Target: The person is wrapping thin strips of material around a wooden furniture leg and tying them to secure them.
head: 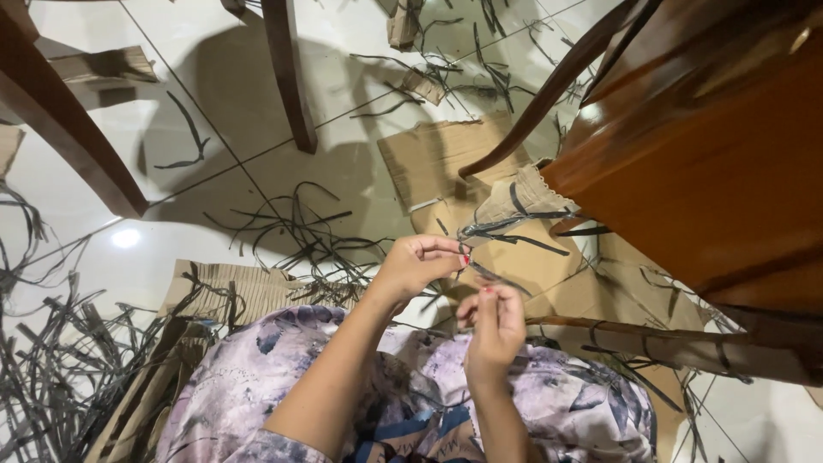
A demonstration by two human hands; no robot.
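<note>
My left hand (417, 264) pinches thin dark strips (501, 233) that run up and right to a frilled piece of cardboard (523, 195) at the edge of a wooden table. My right hand (493, 324) is just below and right of it, fingers closed around the lower part of the same dark strips. Both hands are raised over my lap, which is covered by purple flowered cloth (257, 377). Fingers hide where the strips end.
Flat cardboard sheets (429, 159) lie on the white tiled floor (223, 111). Loose dark strips (51, 360) are heaped at the left and scattered ahead. A brown wooden table (711, 154) fills the right; chair legs (287, 69) stand ahead and left.
</note>
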